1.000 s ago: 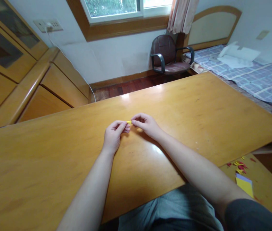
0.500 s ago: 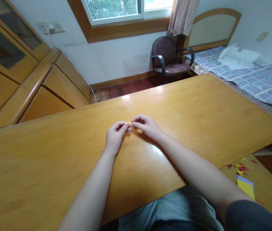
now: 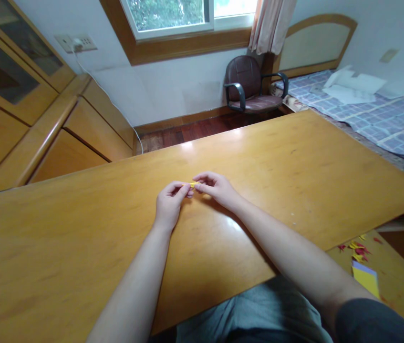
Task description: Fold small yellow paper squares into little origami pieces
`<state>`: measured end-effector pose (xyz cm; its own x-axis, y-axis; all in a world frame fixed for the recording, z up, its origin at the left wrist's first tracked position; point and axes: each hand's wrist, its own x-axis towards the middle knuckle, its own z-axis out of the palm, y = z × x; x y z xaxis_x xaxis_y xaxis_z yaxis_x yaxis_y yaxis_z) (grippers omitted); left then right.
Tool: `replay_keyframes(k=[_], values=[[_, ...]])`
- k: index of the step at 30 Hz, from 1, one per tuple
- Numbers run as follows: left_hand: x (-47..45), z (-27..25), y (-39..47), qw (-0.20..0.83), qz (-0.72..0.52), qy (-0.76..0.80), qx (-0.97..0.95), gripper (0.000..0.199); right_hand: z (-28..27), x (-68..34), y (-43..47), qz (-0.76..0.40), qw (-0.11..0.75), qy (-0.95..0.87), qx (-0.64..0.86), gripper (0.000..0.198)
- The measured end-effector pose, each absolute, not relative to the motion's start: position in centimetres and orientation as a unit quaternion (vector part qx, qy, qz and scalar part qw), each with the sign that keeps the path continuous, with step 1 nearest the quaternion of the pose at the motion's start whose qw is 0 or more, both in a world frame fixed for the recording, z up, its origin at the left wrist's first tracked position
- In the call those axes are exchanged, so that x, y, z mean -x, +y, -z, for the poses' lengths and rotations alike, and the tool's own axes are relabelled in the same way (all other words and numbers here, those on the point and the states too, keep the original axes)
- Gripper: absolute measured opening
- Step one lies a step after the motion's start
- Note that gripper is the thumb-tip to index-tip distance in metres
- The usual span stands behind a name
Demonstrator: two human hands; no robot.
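A small piece of folded yellow paper point(image 3: 193, 184) is held between my two hands, just above the wooden table point(image 3: 80, 233). My left hand point(image 3: 170, 200) pinches its left end between thumb and fingers. On the other side, my right hand point(image 3: 216, 187) has thumb and forefinger closed on the right end. Fingertips cover much of the paper, so its exact shape is hard to make out.
On a lower surface at the right lie several small red and yellow folded paper pieces point(image 3: 359, 249) and a stack of yellow and purple paper sheets point(image 3: 365, 278). Beyond the table stand a brown armchair point(image 3: 244, 83) and a bed point(image 3: 384, 109). A wooden cabinet point(image 3: 80, 126) is at the left.
My hands have shifted very slightly, the left a little to the left. A bit more of the yellow paper shows between the fingertips.
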<state>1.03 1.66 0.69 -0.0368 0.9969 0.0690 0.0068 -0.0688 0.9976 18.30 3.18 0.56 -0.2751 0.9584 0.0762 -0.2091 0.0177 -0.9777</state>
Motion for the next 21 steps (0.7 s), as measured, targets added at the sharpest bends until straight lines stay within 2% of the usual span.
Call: replay_keyframes(k=[11,21], values=[[-1.05,-0.69,1.64,0.467,-0.525,0.492,-0.514,0.019,-1.01,-18.36,3.03,-0.596,0.449,-0.544,0.383,0.036],[-0.8,-0.2,1.87,0.509,-0.531,0.458,-0.499,0.018,-1.5,-18.48,2.87,-0.605,0.44,-0.549,0.373,0.029]])
